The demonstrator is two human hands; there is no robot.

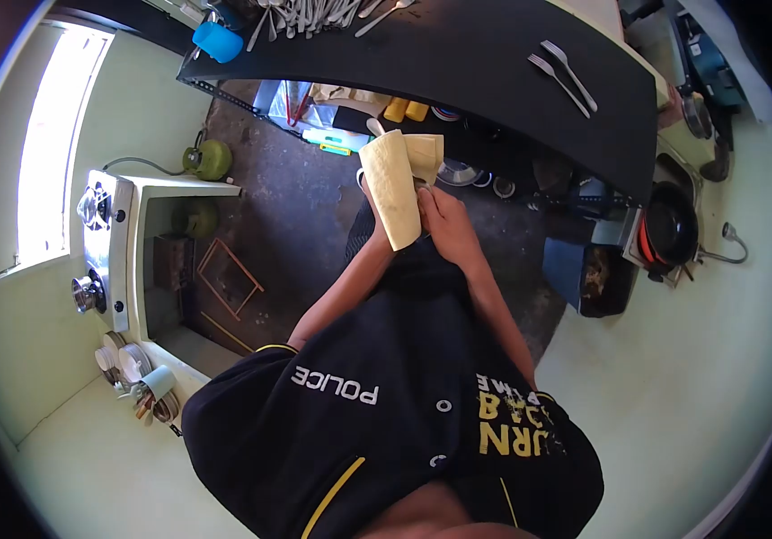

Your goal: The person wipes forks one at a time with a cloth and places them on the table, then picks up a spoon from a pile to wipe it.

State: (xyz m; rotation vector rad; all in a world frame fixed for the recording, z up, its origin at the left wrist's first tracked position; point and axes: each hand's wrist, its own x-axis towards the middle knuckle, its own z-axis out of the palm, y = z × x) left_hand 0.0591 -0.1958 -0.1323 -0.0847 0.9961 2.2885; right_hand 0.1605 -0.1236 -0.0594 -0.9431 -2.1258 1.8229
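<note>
A pale yellow cloth [390, 184] hangs folded in front of my body, over the floor beside the black table. Behind the cloth's left side is my left hand [371, 199], mostly hidden, its fingers closed on the cloth. The rounded end of a spoon [374, 127] pokes out above the fabric there. My right hand [447, 226] is closed at the cloth's right side, thumb uppermost, with a small shiny metal part showing by its fingertips. Two forks [566, 79] lie side by side on the right part of the table [467, 58].
Heaped cutlery [310, 16] and a blue cup [218, 42] occupy the table's far left. Under it are shelves with bags and dishes. A stove [106, 247] stands left, with a green gas cylinder [208, 160] nearby. Black pans [671, 225] sit at the right.
</note>
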